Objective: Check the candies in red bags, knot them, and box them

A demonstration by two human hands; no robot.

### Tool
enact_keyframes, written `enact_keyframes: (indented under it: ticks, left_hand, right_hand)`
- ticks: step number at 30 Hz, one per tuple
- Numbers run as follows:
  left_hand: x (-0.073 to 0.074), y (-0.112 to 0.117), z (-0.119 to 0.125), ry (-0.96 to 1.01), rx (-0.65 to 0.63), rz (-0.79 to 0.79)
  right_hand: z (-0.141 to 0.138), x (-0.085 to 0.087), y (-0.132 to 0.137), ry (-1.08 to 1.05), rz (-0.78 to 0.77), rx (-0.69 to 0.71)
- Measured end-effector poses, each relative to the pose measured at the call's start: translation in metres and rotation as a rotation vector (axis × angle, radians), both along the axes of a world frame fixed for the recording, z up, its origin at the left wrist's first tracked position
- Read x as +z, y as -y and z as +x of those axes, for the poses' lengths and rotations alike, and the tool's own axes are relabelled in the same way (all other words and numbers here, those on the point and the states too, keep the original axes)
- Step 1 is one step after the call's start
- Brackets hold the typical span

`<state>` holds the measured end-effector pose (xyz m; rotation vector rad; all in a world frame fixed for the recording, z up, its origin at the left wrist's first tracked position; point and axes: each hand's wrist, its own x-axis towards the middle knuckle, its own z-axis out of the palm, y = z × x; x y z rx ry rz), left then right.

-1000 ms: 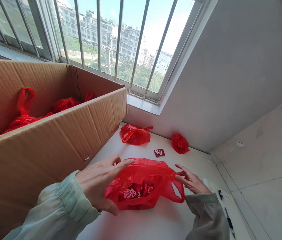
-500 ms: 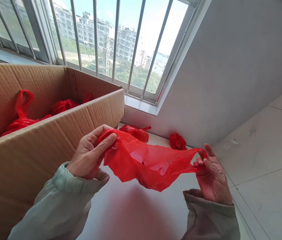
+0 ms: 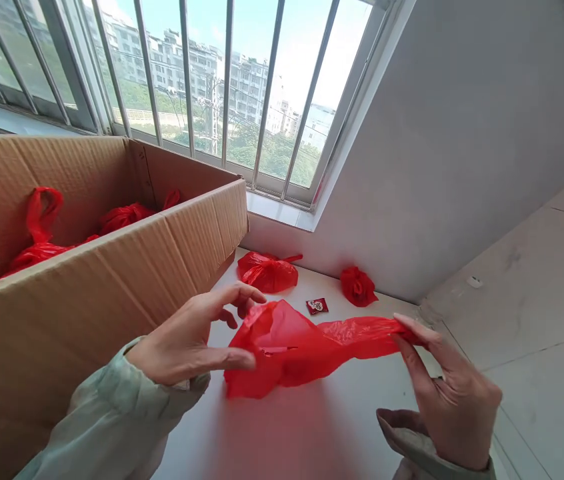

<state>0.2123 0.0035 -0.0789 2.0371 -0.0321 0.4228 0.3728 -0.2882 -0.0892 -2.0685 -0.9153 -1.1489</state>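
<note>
A thin red plastic bag (image 3: 307, 347) is stretched sideways above the white tabletop (image 3: 357, 427). My right hand (image 3: 452, 387) pinches its gathered right end between thumb and fingers. At the bag's wider left end, my left hand (image 3: 197, 333) has its thumb and fingers spread apart around the edge, with no grip on the plastic that I can see. A small slit shows in the bag's left part. Beyond the bag, a small dark red packet (image 3: 317, 306) with white print lies on the table.
A large cardboard box (image 3: 202, 227) at the left holds several red plastic bags (image 3: 42, 250). By the wall lie a tied red bag (image 3: 268, 272) and a crumpled red bundle (image 3: 357, 287). A barred window (image 3: 232, 100) is behind.
My left hand has let go of the bag's left end and opened. My right hand has turned over and moved slightly right and down. The small packet has come into view.
</note>
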Motion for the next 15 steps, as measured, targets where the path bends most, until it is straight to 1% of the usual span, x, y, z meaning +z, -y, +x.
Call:
enact_keyframes:
  ticks: [1,2,4,6,7,9,12,13,14,15]
  left_hand:
    - [-0.006,-0.006,0.000,-0.048,-0.059,0.141]
    - [-0.011,-0.012,0.000,-0.069,-0.131,0.248]
    - [-0.016,-0.017,-0.003,-0.036,-0.274,0.367]
    - [-0.015,-0.013,-0.004,0.011,-0.424,0.417]
    - [-0.013,-0.009,-0.003,0.013,-0.475,0.433]
    - [-0.009,0.004,0.003,-0.040,-0.524,0.462]
    - [-0.004,0.024,0.021,-0.163,-0.549,0.522]
    - [-0.003,0.030,0.027,-0.173,-0.586,0.528]
    - [-0.001,0.035,0.033,-0.162,-0.653,0.509]
    - [-0.001,0.039,0.037,-0.130,-0.742,0.452]
  right_hand:
    - [0.002,0.002,0.002,0.073,-0.109,-0.021]
    - [0.004,0.003,0.003,0.126,-0.175,-0.025]
    - [0.007,0.006,0.004,0.176,-0.202,-0.027]
    - [0.008,0.008,0.004,0.179,-0.173,-0.031]
    - [0.008,0.008,0.004,0.180,-0.155,-0.035]
    - [0.007,0.009,0.004,0.182,-0.131,-0.046]
    - [0.007,0.009,0.003,0.175,-0.116,-0.045]
    - [0.007,0.009,0.002,0.175,-0.115,-0.036]
    - [0.007,0.008,0.001,0.179,-0.112,-0.032]
    - [0.008,0.008,0.001,0.183,-0.106,-0.037]
